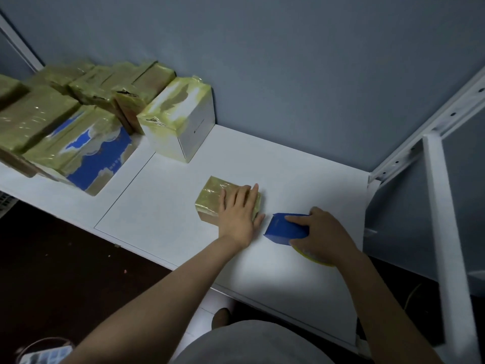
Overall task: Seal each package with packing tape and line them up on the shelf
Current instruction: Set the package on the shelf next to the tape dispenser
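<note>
One small package [210,200], wrapped all over in yellowish tape, lies flat on the white shelf [288,166], near the front edge and a little right of the middle. The left hand [240,214] lies on top of it with straight fingers, the palm pressing down; it does not grip the package. Just beside it, to the right, the right hand [322,232] has its fingers and thumb curled round one blue tape dispenser [286,228], which rests on the shelf. A part of one yellow tape roll [312,257] shows under this hand. The dispenser and the small package are close but apart.

At the back left corner of the shelf, against the grey wall [288,61], stands a group of taped packages. One is a white box [183,127], at the right end of the group. One is a blue box [102,158], nearer to the front edge. The others are brown packages [39,116], at least five, but they are blurred and overlap, so I cannot count them exactly. One white metal frame [441,206] stands at the right end of the shelf.
</note>
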